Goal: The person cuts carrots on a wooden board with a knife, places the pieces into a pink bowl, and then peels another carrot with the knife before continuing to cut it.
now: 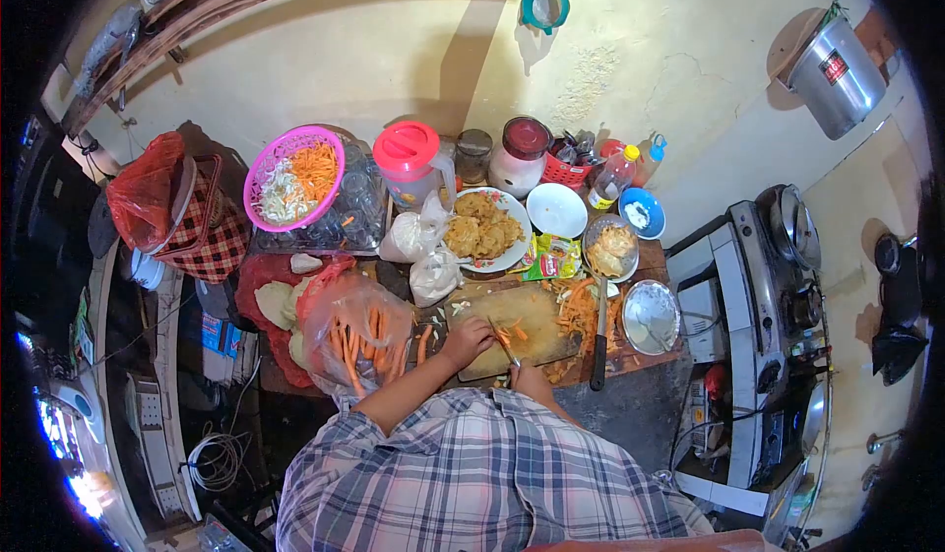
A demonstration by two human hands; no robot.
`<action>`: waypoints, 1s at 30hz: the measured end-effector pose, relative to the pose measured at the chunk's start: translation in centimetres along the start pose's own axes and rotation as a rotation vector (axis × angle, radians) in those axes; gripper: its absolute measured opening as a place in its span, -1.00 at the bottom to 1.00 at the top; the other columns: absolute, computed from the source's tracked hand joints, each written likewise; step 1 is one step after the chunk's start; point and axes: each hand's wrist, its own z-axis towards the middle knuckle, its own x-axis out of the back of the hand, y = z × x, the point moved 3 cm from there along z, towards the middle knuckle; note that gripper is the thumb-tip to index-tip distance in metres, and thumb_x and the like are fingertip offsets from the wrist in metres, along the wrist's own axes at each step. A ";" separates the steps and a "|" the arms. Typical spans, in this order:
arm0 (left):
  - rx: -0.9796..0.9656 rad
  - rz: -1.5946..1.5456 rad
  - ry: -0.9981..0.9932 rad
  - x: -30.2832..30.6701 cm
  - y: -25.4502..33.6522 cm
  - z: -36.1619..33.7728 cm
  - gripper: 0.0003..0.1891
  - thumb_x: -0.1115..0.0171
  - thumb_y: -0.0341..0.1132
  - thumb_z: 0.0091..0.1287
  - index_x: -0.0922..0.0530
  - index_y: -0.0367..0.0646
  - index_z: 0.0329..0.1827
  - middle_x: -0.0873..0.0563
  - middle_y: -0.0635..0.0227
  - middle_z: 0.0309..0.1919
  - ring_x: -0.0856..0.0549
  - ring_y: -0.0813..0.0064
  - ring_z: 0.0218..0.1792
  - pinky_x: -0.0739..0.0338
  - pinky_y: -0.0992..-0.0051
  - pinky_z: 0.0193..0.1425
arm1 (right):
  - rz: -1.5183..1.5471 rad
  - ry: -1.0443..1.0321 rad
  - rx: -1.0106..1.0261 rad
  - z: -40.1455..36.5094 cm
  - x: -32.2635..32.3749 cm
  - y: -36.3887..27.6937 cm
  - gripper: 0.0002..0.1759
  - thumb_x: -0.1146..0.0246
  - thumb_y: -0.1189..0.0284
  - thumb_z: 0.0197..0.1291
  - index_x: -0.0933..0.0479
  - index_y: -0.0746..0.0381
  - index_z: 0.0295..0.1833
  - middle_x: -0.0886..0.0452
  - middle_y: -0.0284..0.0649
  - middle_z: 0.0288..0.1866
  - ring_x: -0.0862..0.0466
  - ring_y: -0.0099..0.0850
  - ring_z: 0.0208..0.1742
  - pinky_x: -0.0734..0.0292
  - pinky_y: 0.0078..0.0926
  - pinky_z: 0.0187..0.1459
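Observation:
My left hand (470, 342) is closed at the left part of the wooden cutting board (527, 306), its fingertips pressed on a carrot (500, 337). My right hand (533, 383) is wrapped around a small knife (508, 352) at the near edge of the board, its thin blade pointing up-left to the carrot. Most of the knife's handle is hidden in the hand. Orange shreds and peelings (581, 311) lie on and beside the board's right side. A larger black-handled knife (599, 350) rests there. Left of my left hand, a clear plastic bag (354, 321) holds several carrots.
Behind the board stand a floral plate (504, 264) of fried fritters, a white bowl (557, 210) and a red-lidded pitcher (408, 163). A pink basket (254, 183) holds shredded carrot and white shreds. A metal-rimmed bowl (651, 317) sits right, near a stove (753, 266).

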 end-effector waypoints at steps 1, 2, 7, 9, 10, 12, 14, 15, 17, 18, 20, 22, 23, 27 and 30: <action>-0.002 0.000 0.001 0.0 -0.1 0.0 -0.85 -0.33 -0.40 -0.01 -0.61 -0.22 -0.38 -0.62 0.26 -0.37 -0.59 0.24 -0.24 -0.52 0.36 -0.14 | 0.000 0.002 0.000 0.3 -0.2 0.1 -0.63 -0.04 0.23 0.27 -0.46 0.39 -0.19 -0.57 0.23 -0.43 -0.61 0.16 -0.35 -0.49 0.06 -0.31; -0.006 0.001 -0.005 0.0 -0.1 0.0 -0.86 -0.33 -0.39 0.00 -0.61 -0.22 -0.38 -0.62 0.26 -0.38 -0.60 0.24 -0.25 -0.53 0.35 -0.14 | -0.005 -0.025 0.008 0.9 -0.7 0.3 -0.63 -0.04 0.21 0.28 -0.46 0.36 -0.19 -0.58 0.22 -0.41 -0.62 0.16 -0.31 -0.49 0.08 -0.28; 0.049 0.062 -0.022 -0.8 -0.2 -0.2 -0.87 -0.31 -0.36 0.03 -0.60 -0.21 -0.39 -0.62 0.26 -0.38 -0.60 0.23 -0.24 -0.52 0.34 -0.16 | 0.000 0.063 0.064 1.5 -1.5 0.3 -0.64 -0.05 0.20 0.28 -0.46 0.33 -0.19 -0.59 0.21 -0.39 -0.62 0.17 -0.29 -0.48 0.12 -0.26; 0.087 0.048 -0.039 -0.8 -0.1 -0.2 -0.86 -0.29 -0.35 0.06 -0.59 -0.20 -0.36 -0.61 0.25 -0.37 -0.60 0.22 -0.23 -0.52 0.32 -0.15 | -0.004 0.043 0.014 0.0 -0.3 -0.5 -0.65 -0.05 0.22 0.28 -0.43 0.34 -0.18 -0.59 0.21 -0.40 -0.61 0.19 -0.31 -0.46 0.14 -0.28; 0.082 0.048 -0.045 -0.9 -0.1 -0.1 -0.86 -0.29 -0.35 0.06 -0.59 -0.20 -0.36 -0.61 0.25 -0.37 -0.60 0.22 -0.23 -0.52 0.32 -0.15 | 0.001 0.046 0.009 -0.3 0.0 -0.6 -0.65 -0.05 0.22 0.28 -0.43 0.34 -0.18 -0.59 0.21 -0.40 -0.61 0.19 -0.31 -0.46 0.14 -0.28; 0.052 0.054 -0.074 -1.3 0.3 0.8 -0.84 -0.28 -0.37 0.08 -0.58 -0.19 -0.30 -0.62 0.25 -0.36 -0.59 0.20 -0.23 -0.52 0.32 -0.15 | 0.060 0.122 -0.028 -0.5 0.9 -0.1 -0.67 -0.06 0.24 0.25 -0.42 0.33 -0.18 -0.58 0.22 -0.37 -0.61 0.15 -0.29 -0.49 0.07 -0.26; 0.081 0.011 -0.051 -1.2 1.6 1.9 -0.83 -0.25 -0.42 0.07 -0.57 -0.21 -0.26 -0.61 0.21 -0.32 -0.59 0.17 -0.20 -0.51 0.31 -0.12 | 0.157 0.185 -0.009 -0.4 0.6 1.2 -0.69 -0.06 0.26 0.26 -0.41 0.34 -0.19 -0.57 0.23 -0.36 -0.60 0.16 -0.28 -0.48 0.06 -0.28; 0.112 -0.031 -0.023 -1.2 2.2 2.7 -0.80 -0.22 -0.47 0.07 -0.55 -0.23 -0.21 -0.61 0.17 -0.27 -0.59 0.15 -0.18 -0.51 0.29 -0.10 | 0.249 0.248 0.015 -0.3 0.7 1.8 -0.70 -0.06 0.28 0.26 -0.40 0.34 -0.20 -0.55 0.25 -0.36 -0.58 0.18 -0.28 -0.46 0.06 -0.29; 0.046 -0.010 -0.031 -2.2 3.4 4.2 -0.79 -0.21 -0.46 0.07 -0.55 -0.22 -0.20 -0.61 0.17 -0.27 -0.58 0.15 -0.16 -0.48 0.27 -0.07 | 0.272 0.317 0.028 -0.3 0.8 2.7 -0.71 -0.05 0.28 0.27 -0.41 0.34 -0.18 -0.55 0.24 -0.40 -0.58 0.19 -0.33 -0.45 0.06 -0.31; -0.012 0.013 -0.037 -2.7 4.0 4.5 -0.79 -0.19 -0.45 0.07 -0.55 -0.21 -0.20 -0.60 0.18 -0.26 -0.57 0.16 -0.14 -0.45 0.25 -0.04 | 0.293 0.378 0.045 -0.6 0.8 3.1 -0.71 -0.04 0.28 0.29 -0.41 0.33 -0.16 -0.55 0.23 -0.44 -0.57 0.20 -0.37 -0.44 0.07 -0.34; -0.039 0.138 -0.186 -3.8 4.3 5.3 -0.79 -0.18 -0.43 0.07 -0.55 -0.19 -0.20 -0.60 0.21 -0.27 -0.56 0.18 -0.13 -0.42 0.24 -0.02 | 0.313 0.371 0.036 -0.7 0.9 3.8 -0.72 -0.04 0.29 0.29 -0.41 0.33 -0.17 -0.55 0.22 -0.44 -0.57 0.19 -0.37 -0.43 0.07 -0.34; -0.072 0.266 -0.328 -4.8 4.7 5.6 -0.79 -0.17 -0.40 0.08 -0.56 -0.18 -0.20 -0.60 0.23 -0.28 -0.55 0.20 -0.12 -0.38 0.23 0.00 | 0.331 0.367 0.031 -1.2 1.0 4.2 -0.72 -0.04 0.29 0.29 -0.41 0.33 -0.18 -0.55 0.21 -0.43 -0.57 0.19 -0.37 -0.43 0.07 -0.34; -0.047 0.316 -0.378 -5.1 4.8 5.8 -0.81 -0.15 -0.39 0.10 -0.57 -0.16 -0.21 -0.59 0.24 -0.30 -0.55 0.22 -0.13 -0.35 0.24 0.01 | 0.345 0.357 0.027 -1.5 0.8 4.5 -0.72 -0.05 0.30 0.29 -0.41 0.33 -0.17 -0.55 0.21 -0.43 -0.57 0.18 -0.36 -0.42 0.06 -0.34; 0.045 0.232 -0.349 -4.4 4.4 6.1 -0.87 -0.13 -0.38 0.13 -0.58 -0.15 -0.28 -0.61 0.25 -0.32 -0.56 0.21 -0.15 -0.35 0.24 -0.01 | 0.386 0.274 -0.046 -1.6 -0.4 5.5 -0.71 -0.06 0.29 0.29 -0.42 0.34 -0.13 -0.55 0.20 -0.43 -0.57 0.18 -0.36 -0.40 0.05 -0.36; 0.146 0.045 -0.132 -2.7 2.8 5.7 -0.88 -0.15 -0.37 0.14 -0.61 -0.08 -0.29 -0.63 0.29 -0.29 -0.58 0.27 -0.13 -0.35 0.29 -0.05 | 0.344 0.310 -0.013 -1.4 -0.6 5.6 -0.71 -0.07 0.29 0.28 -0.44 0.34 -0.14 -0.55 0.18 -0.49 -0.57 0.17 -0.41 -0.41 0.03 -0.39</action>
